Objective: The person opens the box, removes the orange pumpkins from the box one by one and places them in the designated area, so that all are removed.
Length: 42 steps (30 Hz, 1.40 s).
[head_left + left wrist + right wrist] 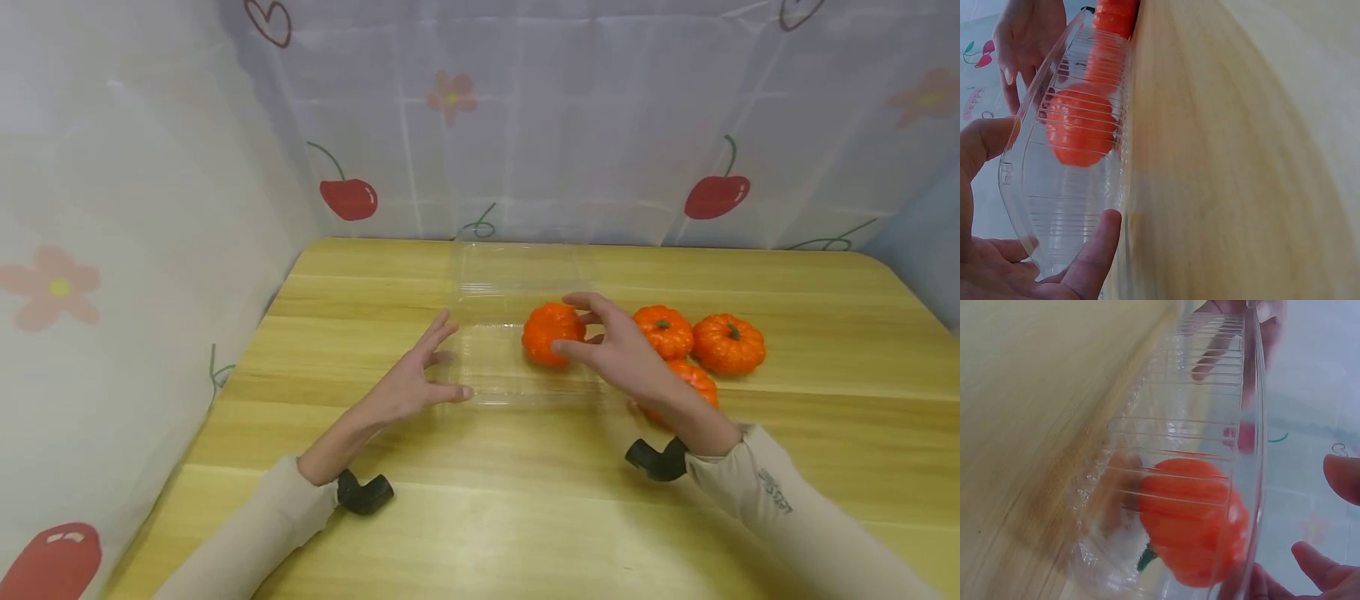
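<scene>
A clear plastic clamshell box lies on the table with its lid folded back toward the wall. Inside its right half sits a small orange pumpkin, tipped over so that its green stem points downward in the right wrist view. My left hand is at the box's left side, fingers spread, with the thumb against the lower wall. Over the right rim is my right hand, its fingers parted beside the pumpkin and its thumb overlapping it in the head view.
To the right of the box, three more orange pumpkins stand close together: one behind, one farther right and one in front, partly covered by my right forearm. A printed curtain hangs along the table's back edge.
</scene>
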Each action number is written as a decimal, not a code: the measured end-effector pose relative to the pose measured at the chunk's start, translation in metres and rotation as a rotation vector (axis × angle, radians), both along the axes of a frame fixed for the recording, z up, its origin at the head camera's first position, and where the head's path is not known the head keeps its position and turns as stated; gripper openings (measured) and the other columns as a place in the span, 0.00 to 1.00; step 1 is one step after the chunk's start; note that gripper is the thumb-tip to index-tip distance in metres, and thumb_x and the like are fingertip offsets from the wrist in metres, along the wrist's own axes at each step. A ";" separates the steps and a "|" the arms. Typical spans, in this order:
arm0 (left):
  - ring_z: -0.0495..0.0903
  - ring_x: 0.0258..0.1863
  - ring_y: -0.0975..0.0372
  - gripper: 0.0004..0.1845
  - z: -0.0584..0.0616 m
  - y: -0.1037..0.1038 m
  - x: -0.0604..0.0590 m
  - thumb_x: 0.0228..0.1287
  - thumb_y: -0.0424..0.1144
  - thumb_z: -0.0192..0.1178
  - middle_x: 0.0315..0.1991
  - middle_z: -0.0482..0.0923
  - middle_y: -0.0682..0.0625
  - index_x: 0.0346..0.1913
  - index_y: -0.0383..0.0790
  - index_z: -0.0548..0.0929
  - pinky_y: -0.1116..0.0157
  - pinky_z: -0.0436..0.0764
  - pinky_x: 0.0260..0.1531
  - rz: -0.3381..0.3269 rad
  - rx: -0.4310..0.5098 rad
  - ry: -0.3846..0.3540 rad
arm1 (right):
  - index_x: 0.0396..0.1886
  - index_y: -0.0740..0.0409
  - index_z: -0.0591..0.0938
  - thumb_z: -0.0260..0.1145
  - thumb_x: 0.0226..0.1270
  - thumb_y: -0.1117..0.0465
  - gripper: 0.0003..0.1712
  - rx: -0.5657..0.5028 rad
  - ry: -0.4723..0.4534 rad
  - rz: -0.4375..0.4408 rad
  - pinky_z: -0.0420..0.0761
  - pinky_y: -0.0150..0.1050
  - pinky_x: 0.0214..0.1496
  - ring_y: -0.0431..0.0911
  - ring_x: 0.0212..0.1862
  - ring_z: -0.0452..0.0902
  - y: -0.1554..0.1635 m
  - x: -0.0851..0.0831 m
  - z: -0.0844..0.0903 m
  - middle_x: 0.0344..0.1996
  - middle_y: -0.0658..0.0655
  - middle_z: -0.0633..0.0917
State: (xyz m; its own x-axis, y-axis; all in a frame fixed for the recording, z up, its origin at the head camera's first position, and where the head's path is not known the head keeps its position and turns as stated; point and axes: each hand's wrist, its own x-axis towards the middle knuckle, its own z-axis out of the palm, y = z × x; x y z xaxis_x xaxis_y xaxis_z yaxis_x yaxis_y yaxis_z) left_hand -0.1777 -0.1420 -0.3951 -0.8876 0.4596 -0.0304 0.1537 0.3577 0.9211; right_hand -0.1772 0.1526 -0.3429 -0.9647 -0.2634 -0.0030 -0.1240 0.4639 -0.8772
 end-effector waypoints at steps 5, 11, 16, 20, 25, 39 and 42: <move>0.59 0.71 0.46 0.52 0.001 0.000 0.001 0.57 0.37 0.72 0.80 0.32 0.56 0.79 0.41 0.51 0.44 0.71 0.60 -0.008 0.016 -0.012 | 0.72 0.61 0.67 0.69 0.64 0.62 0.37 0.051 0.040 -0.007 0.75 0.48 0.49 0.57 0.55 0.69 -0.002 -0.003 -0.004 0.65 0.63 0.72; 0.59 0.71 0.46 0.51 0.001 0.000 0.001 0.57 0.38 0.72 0.80 0.32 0.57 0.79 0.41 0.50 0.49 0.76 0.57 -0.009 0.024 -0.015 | 0.69 0.66 0.70 0.67 0.64 0.68 0.33 0.090 0.094 -0.003 0.69 0.58 0.62 0.60 0.64 0.64 -0.004 -0.009 -0.013 0.66 0.66 0.70; 0.60 0.71 0.46 0.52 0.000 -0.001 0.001 0.57 0.37 0.72 0.80 0.32 0.57 0.79 0.41 0.51 0.50 0.77 0.55 -0.007 0.025 -0.014 | 0.67 0.66 0.72 0.66 0.64 0.69 0.31 0.069 0.103 0.002 0.62 0.61 0.68 0.61 0.68 0.61 -0.008 -0.010 -0.016 0.67 0.67 0.68; 0.60 0.71 0.46 0.51 0.000 -0.001 0.002 0.57 0.37 0.72 0.80 0.32 0.57 0.79 0.41 0.51 0.49 0.77 0.56 -0.006 0.030 -0.018 | 0.65 0.67 0.72 0.64 0.64 0.74 0.29 -0.002 0.113 0.015 0.71 0.58 0.63 0.62 0.65 0.65 -0.012 -0.010 -0.022 0.65 0.66 0.68; 0.60 0.71 0.46 0.51 0.001 -0.001 0.001 0.58 0.38 0.71 0.80 0.32 0.57 0.79 0.41 0.51 0.50 0.77 0.55 -0.011 0.033 -0.022 | 0.68 0.66 0.70 0.66 0.65 0.71 0.31 0.016 0.119 0.052 0.74 0.57 0.60 0.63 0.64 0.64 -0.016 -0.011 -0.030 0.67 0.65 0.68; 0.60 0.71 0.48 0.51 0.000 0.001 0.000 0.57 0.38 0.71 0.79 0.33 0.61 0.79 0.42 0.51 0.52 0.79 0.54 -0.007 0.025 -0.027 | 0.73 0.71 0.59 0.68 0.67 0.62 0.41 -0.024 -0.050 0.153 0.69 0.57 0.65 0.63 0.67 0.66 -0.020 -0.011 -0.033 0.66 0.70 0.69; 0.60 0.71 0.48 0.51 0.000 0.001 0.000 0.57 0.38 0.71 0.79 0.32 0.61 0.79 0.42 0.51 0.52 0.79 0.54 -0.008 0.033 -0.034 | 0.71 0.71 0.62 0.69 0.66 0.61 0.40 -0.019 -0.055 0.145 0.70 0.55 0.65 0.61 0.65 0.68 -0.021 -0.011 -0.033 0.65 0.67 0.71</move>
State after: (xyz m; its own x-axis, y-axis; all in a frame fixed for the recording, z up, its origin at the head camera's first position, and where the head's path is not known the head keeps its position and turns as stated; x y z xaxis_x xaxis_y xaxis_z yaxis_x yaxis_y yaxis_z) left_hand -0.1777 -0.1412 -0.3947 -0.8825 0.4681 -0.0451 0.1252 0.3262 0.9370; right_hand -0.1884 0.1318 -0.3761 -0.9151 -0.4003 -0.0482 -0.1402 0.4279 -0.8929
